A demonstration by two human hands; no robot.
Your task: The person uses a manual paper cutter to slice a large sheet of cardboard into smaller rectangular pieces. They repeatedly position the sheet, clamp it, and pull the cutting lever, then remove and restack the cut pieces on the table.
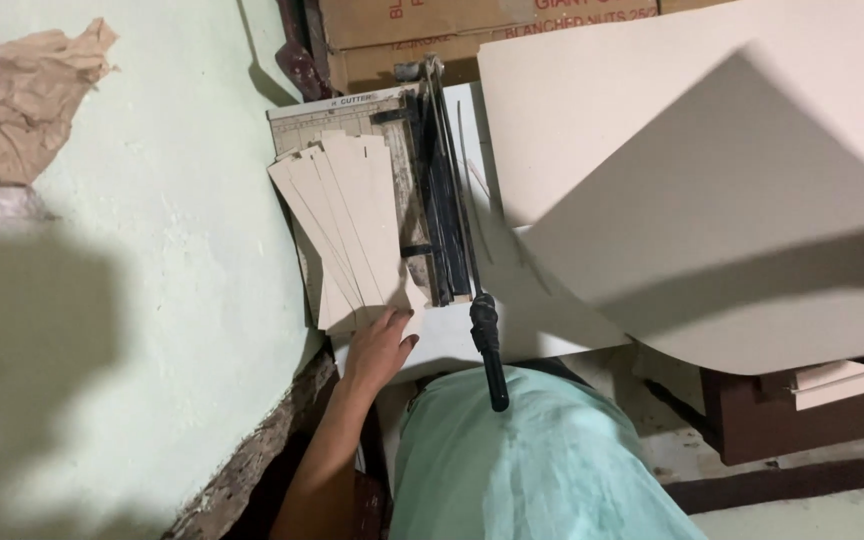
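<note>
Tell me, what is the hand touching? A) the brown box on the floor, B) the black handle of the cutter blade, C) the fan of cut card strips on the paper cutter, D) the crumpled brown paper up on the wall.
C: the left hand rests on the near ends of the card strips fanned out on the paper cutter, beside the black handle.

The desk is a pale surface set against the green wall on the left side. A paper cutter rests directly on it, with its blade arm lowered and the black handle projecting past the near edge of the desk. A fanned stack of cream card strips lies on the cutter bed. Large cream sheets cover the right portion of the desk and overhang its near edge.
</note>
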